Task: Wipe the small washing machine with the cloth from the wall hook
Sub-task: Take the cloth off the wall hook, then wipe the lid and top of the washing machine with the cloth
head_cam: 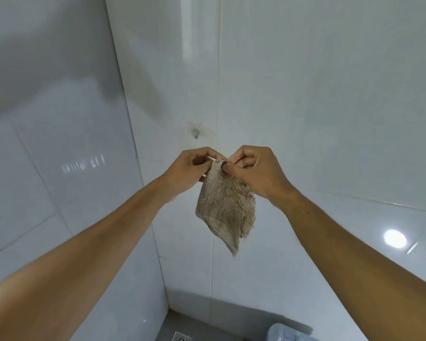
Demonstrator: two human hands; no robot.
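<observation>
A small brownish, coarse-woven cloth (225, 210) with frayed edges hangs down in front of the white tiled wall. My left hand (187, 171) and my right hand (256, 171) both pinch its top corner, fingertips close together. A small clear wall hook (195, 132) sits on the tile just above my hands, with nothing on it. At the bottom right edge a white rounded object (287, 333) shows only in part; I cannot tell whether it is the washing machine.
White glossy tiled walls meet in a corner (143, 193) left of my hands. Grey floor with a square drain grate (181, 336) lies at the bottom. A lamp's reflection (395, 238) shines on the right wall.
</observation>
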